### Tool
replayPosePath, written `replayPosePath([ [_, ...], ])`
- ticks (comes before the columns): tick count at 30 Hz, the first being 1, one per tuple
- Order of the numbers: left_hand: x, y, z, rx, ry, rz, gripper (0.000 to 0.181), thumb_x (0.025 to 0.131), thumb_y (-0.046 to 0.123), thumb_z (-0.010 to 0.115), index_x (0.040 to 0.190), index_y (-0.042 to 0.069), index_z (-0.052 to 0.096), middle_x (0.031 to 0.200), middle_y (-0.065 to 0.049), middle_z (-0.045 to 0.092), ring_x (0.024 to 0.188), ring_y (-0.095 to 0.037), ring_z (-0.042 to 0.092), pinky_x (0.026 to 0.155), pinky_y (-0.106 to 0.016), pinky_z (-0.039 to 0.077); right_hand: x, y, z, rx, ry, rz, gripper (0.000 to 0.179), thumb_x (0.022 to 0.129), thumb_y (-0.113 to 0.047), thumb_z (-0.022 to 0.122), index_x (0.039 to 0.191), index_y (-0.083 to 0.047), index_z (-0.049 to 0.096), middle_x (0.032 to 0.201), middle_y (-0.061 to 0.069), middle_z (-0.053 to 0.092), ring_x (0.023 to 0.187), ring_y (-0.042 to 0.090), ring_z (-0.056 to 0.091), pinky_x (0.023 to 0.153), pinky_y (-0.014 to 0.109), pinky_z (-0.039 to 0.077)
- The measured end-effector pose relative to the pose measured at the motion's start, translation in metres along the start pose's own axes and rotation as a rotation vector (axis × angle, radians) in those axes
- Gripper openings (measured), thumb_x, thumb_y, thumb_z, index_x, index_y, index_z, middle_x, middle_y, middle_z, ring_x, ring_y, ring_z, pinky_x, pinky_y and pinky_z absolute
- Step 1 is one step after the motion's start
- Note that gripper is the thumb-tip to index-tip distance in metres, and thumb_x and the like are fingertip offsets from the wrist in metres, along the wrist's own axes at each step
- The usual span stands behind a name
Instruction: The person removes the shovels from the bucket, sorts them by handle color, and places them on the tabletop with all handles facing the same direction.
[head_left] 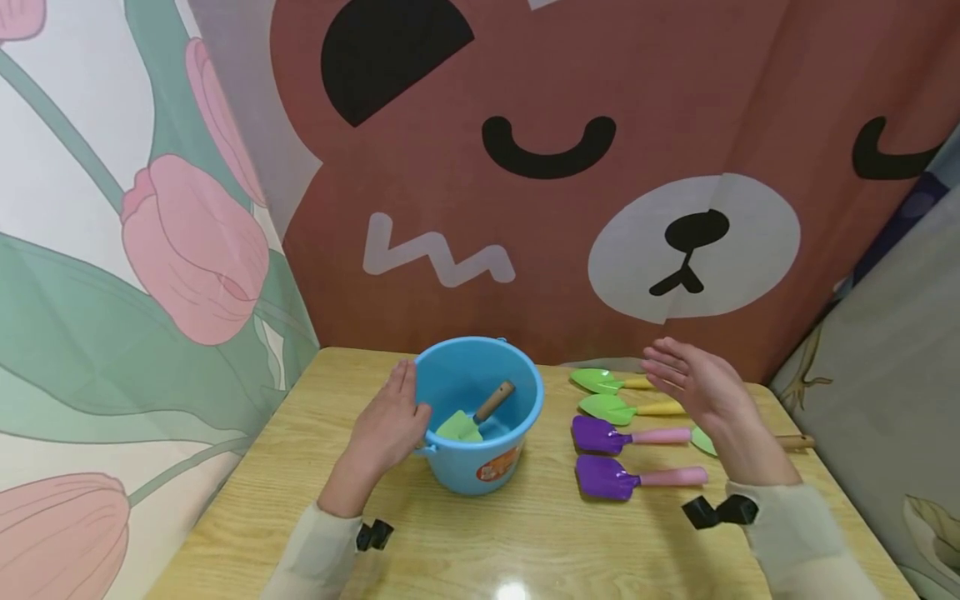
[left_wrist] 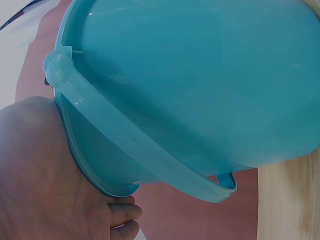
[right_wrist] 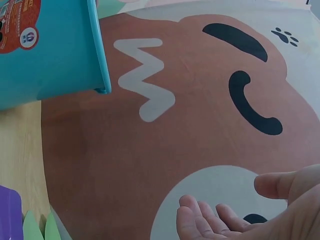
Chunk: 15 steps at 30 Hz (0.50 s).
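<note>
A light blue bucket point(head_left: 457, 473) stands upright on the wooden table. Inside it lies a toy shovel point(head_left: 461, 427) with a green blade and brown handle. My left hand point(head_left: 386, 423) rests on the bucket's left rim with straight fingers. The left wrist view shows the bucket's handle point(left_wrist: 135, 145) hanging down its side. Above the toy shovels on the right, my right hand point(head_left: 708, 390) is raised, fingers extended, holding nothing. Nearest to it are two green trowels point(head_left: 611, 409) with yellow handles, partly covered by the hand.
Two purple shovels point(head_left: 602, 478) with pink handles lie in front of the green trowels. Another green shovel's brown handle point(head_left: 797, 442) sticks out beyond my right wrist. A bear-print curtain point(head_left: 555, 233) hangs behind the table, and a tulip-print one point(head_left: 195, 250) is at the left.
</note>
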<state>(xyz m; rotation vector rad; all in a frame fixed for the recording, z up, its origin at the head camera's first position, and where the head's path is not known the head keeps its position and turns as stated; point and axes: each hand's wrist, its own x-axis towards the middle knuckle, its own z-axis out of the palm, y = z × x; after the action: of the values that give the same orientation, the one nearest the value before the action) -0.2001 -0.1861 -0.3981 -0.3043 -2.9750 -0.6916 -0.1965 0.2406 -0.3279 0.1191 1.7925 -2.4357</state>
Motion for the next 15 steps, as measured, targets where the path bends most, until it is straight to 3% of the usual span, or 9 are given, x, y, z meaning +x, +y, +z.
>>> replayPosePath([
  [5,0.0,-0.001,0.0,0.001,0.004,-0.004,0.074,0.101,0.035,0.039,0.16,-0.003,0.014,0.169,-0.019,0.011,0.155,-0.036,0.013,0.121,-0.055,0.024,0.001,-0.001,0.007,-0.035,-0.001,-0.003,0.034,0.101,-0.034,0.062,0.126,-0.013,0.052,0.103,-0.007,0.074,0.103,0.011,0.071,0.09,0.025,0.056],
  [11,0.0,0.0,0.0,-0.003,0.005,-0.007,0.074,0.101,0.035,0.039,0.16,-0.003,0.015,0.169,-0.018,0.011,0.155,-0.036,0.013,0.122,-0.054,0.023,0.002,0.0,0.012,-0.058,-0.016,-0.013,0.025,0.102,-0.033,0.06,0.12,-0.016,0.058,0.104,-0.006,0.073,0.104,0.011,0.071,0.091,0.025,0.055],
  [15,-0.001,0.0,-0.001,0.002,0.004,-0.003,0.073,0.101,0.034,0.038,0.16,-0.003,0.014,0.169,-0.018,0.011,0.155,-0.036,0.012,0.122,-0.053,0.023,0.002,-0.002,0.016,-0.066,-0.015,-0.011,0.029,0.101,-0.034,0.062,0.123,-0.015,0.057,0.105,-0.006,0.073,0.105,0.012,0.071,0.092,0.025,0.055],
])
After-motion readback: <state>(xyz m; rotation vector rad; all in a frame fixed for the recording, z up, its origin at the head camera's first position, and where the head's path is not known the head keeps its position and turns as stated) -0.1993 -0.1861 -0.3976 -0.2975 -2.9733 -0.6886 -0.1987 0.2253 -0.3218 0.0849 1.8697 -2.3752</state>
